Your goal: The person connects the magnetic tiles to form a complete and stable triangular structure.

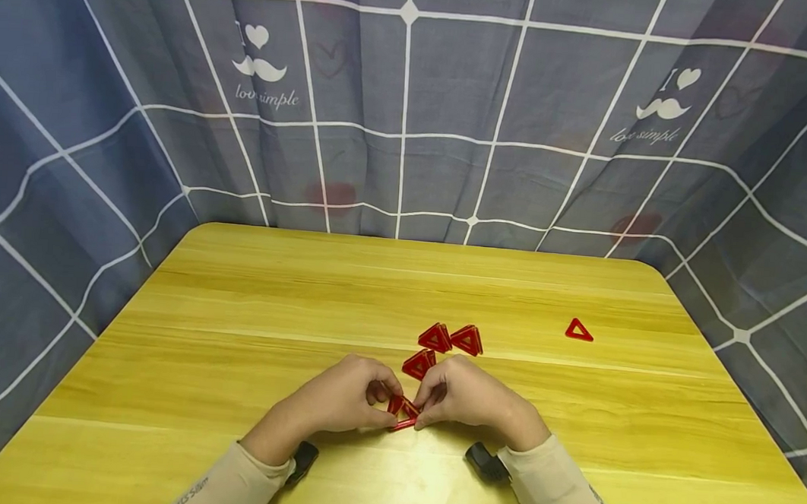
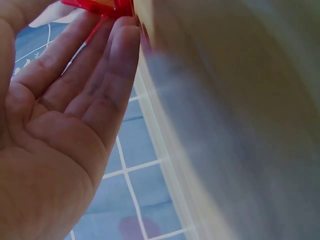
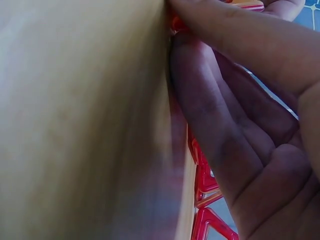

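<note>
Both hands meet near the front of the table, over a small group of red triangle tiles (image 1: 404, 422) standing at angles to one another. My left hand (image 1: 348, 395) pinches the left side of this piece between thumb and fingers; in the left wrist view the red tile (image 2: 102, 7) sits at the fingertips. From the other side my right hand (image 1: 471, 396) pinches the right corner with thumb and index finger. Fingers cover part of the piece. Just beyond them stands a red triangular shape (image 1: 417, 364), partly behind the right hand.
Two more red triangular shapes, one at the left (image 1: 435, 337) and one at the right (image 1: 467, 340), stand side by side farther back. A single flat red triangle (image 1: 579, 330) lies off to the right on the wooden table (image 1: 237, 296). A grey-blue checked curtain (image 1: 353, 166) surrounds the table.
</note>
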`<state>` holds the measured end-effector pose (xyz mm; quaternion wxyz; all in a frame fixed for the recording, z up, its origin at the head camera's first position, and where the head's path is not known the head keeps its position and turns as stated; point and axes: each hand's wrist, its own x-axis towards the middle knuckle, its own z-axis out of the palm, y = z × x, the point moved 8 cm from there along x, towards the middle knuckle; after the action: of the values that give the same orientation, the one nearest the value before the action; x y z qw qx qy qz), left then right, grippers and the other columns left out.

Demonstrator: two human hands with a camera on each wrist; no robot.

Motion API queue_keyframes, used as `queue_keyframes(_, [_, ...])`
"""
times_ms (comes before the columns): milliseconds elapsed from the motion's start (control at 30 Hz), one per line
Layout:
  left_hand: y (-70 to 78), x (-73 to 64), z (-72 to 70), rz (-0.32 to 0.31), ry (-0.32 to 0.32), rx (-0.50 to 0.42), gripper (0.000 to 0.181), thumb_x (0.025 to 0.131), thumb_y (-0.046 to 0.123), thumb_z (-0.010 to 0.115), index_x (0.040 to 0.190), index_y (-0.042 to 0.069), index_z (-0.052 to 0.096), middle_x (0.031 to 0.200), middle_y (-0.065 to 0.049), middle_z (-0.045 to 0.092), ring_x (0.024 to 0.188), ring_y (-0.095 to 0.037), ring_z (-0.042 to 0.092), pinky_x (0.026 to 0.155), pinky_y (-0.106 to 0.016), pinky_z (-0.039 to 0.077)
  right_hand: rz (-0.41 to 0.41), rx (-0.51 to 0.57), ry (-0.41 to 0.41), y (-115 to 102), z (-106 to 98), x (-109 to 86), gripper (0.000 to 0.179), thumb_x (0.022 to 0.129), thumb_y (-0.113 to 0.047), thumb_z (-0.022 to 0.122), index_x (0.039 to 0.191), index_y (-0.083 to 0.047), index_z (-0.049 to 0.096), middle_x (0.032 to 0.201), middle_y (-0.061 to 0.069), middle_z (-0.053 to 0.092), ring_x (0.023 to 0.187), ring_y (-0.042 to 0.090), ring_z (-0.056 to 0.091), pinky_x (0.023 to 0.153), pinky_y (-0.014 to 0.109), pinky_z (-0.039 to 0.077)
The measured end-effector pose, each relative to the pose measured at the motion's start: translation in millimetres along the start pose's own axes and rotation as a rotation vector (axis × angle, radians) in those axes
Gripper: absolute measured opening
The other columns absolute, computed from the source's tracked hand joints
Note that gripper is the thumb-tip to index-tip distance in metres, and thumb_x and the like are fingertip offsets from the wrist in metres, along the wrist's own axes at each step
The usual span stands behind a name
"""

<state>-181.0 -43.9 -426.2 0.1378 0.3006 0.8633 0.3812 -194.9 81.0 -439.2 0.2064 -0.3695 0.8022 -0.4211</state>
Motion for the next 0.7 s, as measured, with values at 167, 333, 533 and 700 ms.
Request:
queue_keyframes(167, [-0.9, -0.5, -1.0, 0.024, -0.03, -0.009, 0.033, 0.078, 0.02, 0.09, 0.105, 0.01, 0.074, 0.092, 0.006, 0.066, 0.084, -0.012, 0.063, 0.074, -0.027, 0.053, 0.02, -0.018, -0.003, 0.8, -0.4, 0.2, 0.012, 0.078, -0.009, 0.088, 0.085, -0.011, 0.079, 0.078, -0.011, 0.07, 0.067, 0.004, 0.067, 0.063, 0.025, 0.056])
queue_keyframes(333, [-3.4, 5.9, 2.1, 0.009, -0.133, -0.089, 0.045, 0.073, 0.017, 0.093, 0.113, 0.012, 0.073, 0.096, 0.007, 0.065, 0.087, -0.017, 0.061, 0.075, -0.028, 0.051, 0.014, -0.073, 0.008, 1.6, -3.1, -0.8, 0.012, 0.079, -0.009, 0.088, 0.088, -0.012, 0.08, 0.079, -0.012, 0.069, 0.065, 0.002, 0.064, 0.061, 0.024, 0.055])
queue_keyframes(533, [-9.3, 14.7, 6.2, -0.046, -0.198, -0.12, 0.047, 0.068, 0.005, 0.093, 0.11, 0.013, 0.073, 0.092, 0.004, 0.065, 0.081, -0.021, 0.058, 0.07, -0.028, 0.049, 0.017, -0.137, 0.033, 4.0, -5.6, -1.5, 0.009, 0.082, -0.01, 0.085, 0.088, -0.013, 0.079, 0.079, -0.015, 0.069, 0.065, 0.0, 0.063, 0.062, 0.023, 0.054])
queue_keyframes(700, [-12.6, 12.5, 6.3, -0.058, -0.204, -0.136, 0.046, 0.068, 0.0, 0.092, 0.109, 0.011, 0.072, 0.089, 0.001, 0.063, 0.074, -0.017, 0.056, 0.066, -0.026, 0.048, 0.007, -0.154, 0.043, 3.5, -7.0, 0.0, 0.005, 0.084, -0.011, 0.083, 0.087, -0.012, 0.079, 0.079, -0.015, 0.069, 0.066, -0.001, 0.063, 0.062, 0.022, 0.054])
